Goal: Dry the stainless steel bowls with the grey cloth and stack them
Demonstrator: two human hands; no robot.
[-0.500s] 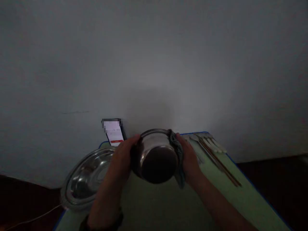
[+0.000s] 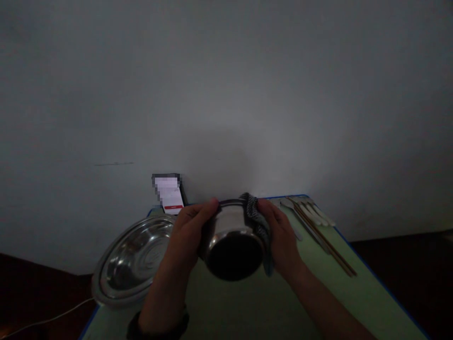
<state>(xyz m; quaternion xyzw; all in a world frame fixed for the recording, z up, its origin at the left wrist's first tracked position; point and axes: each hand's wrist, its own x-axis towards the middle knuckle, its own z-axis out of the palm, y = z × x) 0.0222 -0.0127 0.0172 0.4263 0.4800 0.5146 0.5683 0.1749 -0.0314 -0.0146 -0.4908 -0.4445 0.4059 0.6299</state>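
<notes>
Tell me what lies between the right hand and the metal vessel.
A dark patterned cloth lies between the right hand and the side of the metal vessel, as the head view shows.

Through my remote view I see a shiny metal pot [image 2: 230, 224], held up and tilted, its dark round end facing me, its banded rim on the far side. A crumpled, dark-and-pale patterned cloth [image 2: 260, 226] lies against its right side, bluish lower end hanging down.

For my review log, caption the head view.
Left hand and right hand hold a metal pot, the right with a cloth.
</notes>
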